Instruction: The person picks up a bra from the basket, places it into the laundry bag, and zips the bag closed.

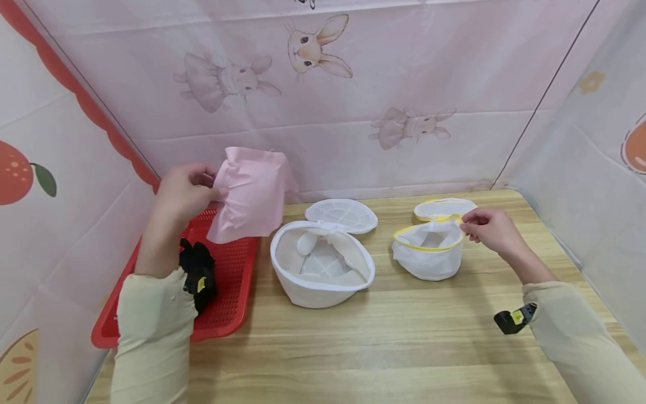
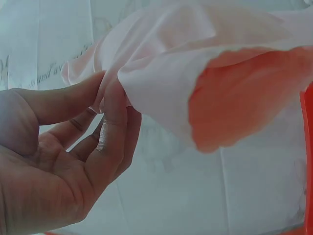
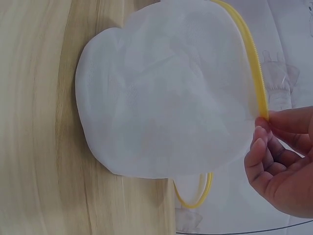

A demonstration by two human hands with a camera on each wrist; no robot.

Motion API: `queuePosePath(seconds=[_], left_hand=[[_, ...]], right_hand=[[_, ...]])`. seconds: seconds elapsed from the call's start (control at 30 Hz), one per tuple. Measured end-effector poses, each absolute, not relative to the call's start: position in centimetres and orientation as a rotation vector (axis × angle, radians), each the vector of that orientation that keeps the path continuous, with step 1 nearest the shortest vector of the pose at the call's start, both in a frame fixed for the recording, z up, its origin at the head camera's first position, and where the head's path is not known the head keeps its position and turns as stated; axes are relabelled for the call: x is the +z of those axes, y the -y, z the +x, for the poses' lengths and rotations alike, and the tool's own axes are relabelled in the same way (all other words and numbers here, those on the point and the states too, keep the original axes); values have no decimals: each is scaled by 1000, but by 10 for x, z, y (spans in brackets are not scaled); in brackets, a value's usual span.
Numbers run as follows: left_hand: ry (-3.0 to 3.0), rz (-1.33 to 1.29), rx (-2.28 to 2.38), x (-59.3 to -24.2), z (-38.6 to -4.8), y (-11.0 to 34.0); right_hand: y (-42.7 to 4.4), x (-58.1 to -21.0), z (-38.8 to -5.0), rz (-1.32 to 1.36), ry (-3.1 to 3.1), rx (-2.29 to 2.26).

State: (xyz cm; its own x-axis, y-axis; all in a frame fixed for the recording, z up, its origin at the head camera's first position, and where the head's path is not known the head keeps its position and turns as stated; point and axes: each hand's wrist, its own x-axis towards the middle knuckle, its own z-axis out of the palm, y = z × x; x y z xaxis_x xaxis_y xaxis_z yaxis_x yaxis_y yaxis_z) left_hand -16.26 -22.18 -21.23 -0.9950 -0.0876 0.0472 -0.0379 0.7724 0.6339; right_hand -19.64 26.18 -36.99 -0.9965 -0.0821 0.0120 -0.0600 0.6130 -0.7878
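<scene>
My left hand pinches a piece of pink cloth by one edge and holds it up over the red basket. In the left wrist view the cloth hangs in folds from thumb and fingers. At the right, my right hand pinches the yellow zipper edge of a small white mesh laundry bag, whose lid stands unzipped behind it. The right wrist view shows thumb and finger on the yellow zipper. Between the hands sits a larger white mesh laundry bag with its lid folded back.
The red plastic basket stands at the left, with black fabric inside, partly behind my left forearm. A wood-grain table carries everything. Printed rabbit cloth hangs behind the table, and side panels close in left and right.
</scene>
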Motion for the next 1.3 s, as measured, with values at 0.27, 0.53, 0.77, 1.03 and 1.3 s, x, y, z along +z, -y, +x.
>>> queuePosePath(seconds=[0.27,0.53,0.77,1.03,1.3], left_hand=[[2841,55,-1192,-216,-175,187],[2799,19,-1367,-231,-193,154],[2729,9,-1464,-240,-203,124],[2687,-23,-1497,-251,-209,95],[2638,-77,-1674,-269,-215,69]], right_hand=[[-259,-369,-196,-125,-2792,-1367],[-259,-372,-198,-133,-2783,-1369],[-257,-370,-197,-132,-2785,-1350],[-256,-370,-198,-138,-2794,-1337],[-255,-370,-199,-156,-2787,-1346]])
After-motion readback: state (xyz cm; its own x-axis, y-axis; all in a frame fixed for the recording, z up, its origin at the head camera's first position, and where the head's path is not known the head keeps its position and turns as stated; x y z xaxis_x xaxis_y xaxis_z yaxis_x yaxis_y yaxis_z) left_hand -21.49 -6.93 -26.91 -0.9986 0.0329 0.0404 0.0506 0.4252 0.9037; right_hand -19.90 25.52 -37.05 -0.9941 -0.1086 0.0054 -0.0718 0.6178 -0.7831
